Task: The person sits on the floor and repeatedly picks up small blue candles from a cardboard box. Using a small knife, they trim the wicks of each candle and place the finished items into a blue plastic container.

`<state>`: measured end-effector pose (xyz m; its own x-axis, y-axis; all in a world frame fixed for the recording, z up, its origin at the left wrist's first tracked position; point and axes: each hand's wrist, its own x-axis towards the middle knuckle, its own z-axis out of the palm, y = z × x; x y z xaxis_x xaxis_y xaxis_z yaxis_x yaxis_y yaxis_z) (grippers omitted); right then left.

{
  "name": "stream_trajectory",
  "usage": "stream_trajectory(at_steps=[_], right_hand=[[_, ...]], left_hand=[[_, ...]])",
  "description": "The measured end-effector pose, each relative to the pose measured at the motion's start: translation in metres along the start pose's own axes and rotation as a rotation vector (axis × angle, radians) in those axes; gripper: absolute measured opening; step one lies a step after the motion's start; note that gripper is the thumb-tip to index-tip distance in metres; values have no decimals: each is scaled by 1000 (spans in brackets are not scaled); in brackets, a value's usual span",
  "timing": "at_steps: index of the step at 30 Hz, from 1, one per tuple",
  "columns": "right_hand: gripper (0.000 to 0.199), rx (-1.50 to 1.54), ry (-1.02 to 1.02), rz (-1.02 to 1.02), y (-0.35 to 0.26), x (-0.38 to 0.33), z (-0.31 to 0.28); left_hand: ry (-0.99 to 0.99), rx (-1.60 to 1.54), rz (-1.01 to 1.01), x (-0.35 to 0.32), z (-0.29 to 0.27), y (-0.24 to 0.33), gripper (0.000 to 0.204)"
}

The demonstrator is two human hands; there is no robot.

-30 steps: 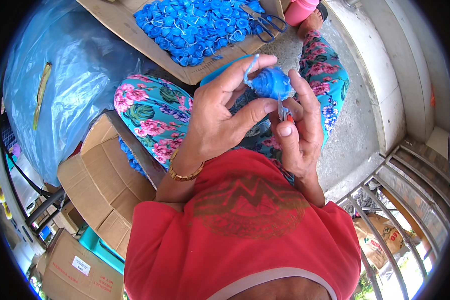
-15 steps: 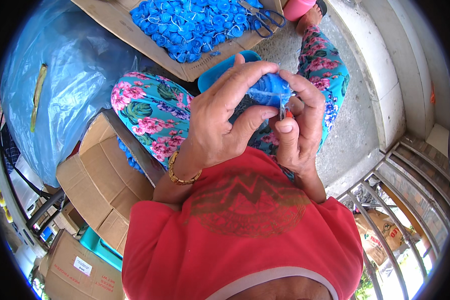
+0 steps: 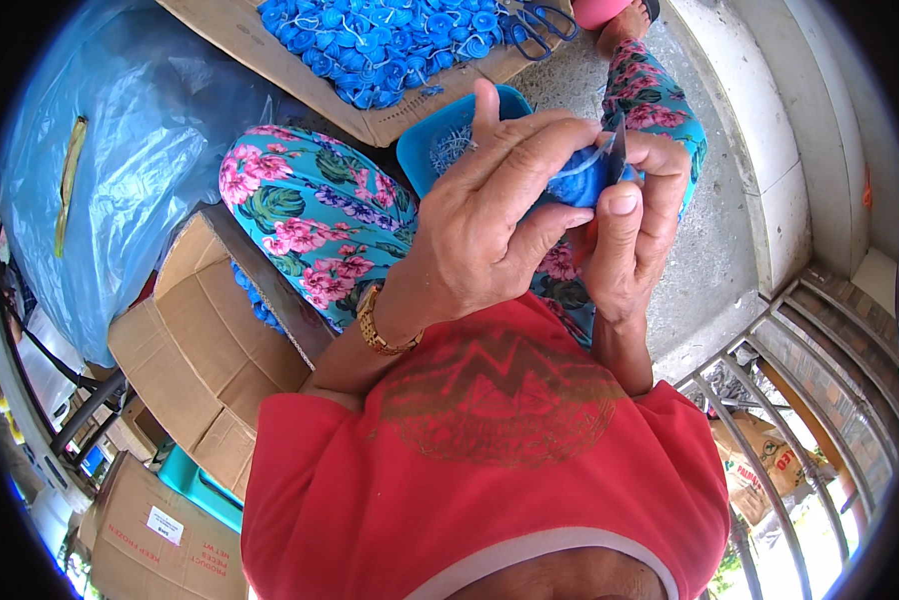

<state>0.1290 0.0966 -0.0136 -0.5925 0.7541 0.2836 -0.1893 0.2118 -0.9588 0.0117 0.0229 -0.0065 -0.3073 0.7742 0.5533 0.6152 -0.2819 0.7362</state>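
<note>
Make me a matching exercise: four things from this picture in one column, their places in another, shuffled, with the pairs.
1. blue cap
2. scissors
3. bracelet
4. blue bowl

a. on the left wrist
b. on the lap, behind the hands
c. held between both hands
d. on the cardboard tray, beside the cap pile

Pairs: 1-c, 2-d, 3-a, 4-b

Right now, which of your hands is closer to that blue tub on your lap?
Left. The left hand hovers directly over the blue tub, overlapping its rim in view. The right hand sits further right, beside the blue piece both hands hold.
</note>
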Motion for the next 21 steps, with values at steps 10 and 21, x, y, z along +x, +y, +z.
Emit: stream_trajectory(at_steps=[10,21], right_hand=[[55,6,-52,132,-2,-11,-1],[58,5,-101,193,-6,-16,2]], left_hand=[[68,-778,-325,-2,-3,1,45],[130,-810,-438,-2,-4,5,52]])
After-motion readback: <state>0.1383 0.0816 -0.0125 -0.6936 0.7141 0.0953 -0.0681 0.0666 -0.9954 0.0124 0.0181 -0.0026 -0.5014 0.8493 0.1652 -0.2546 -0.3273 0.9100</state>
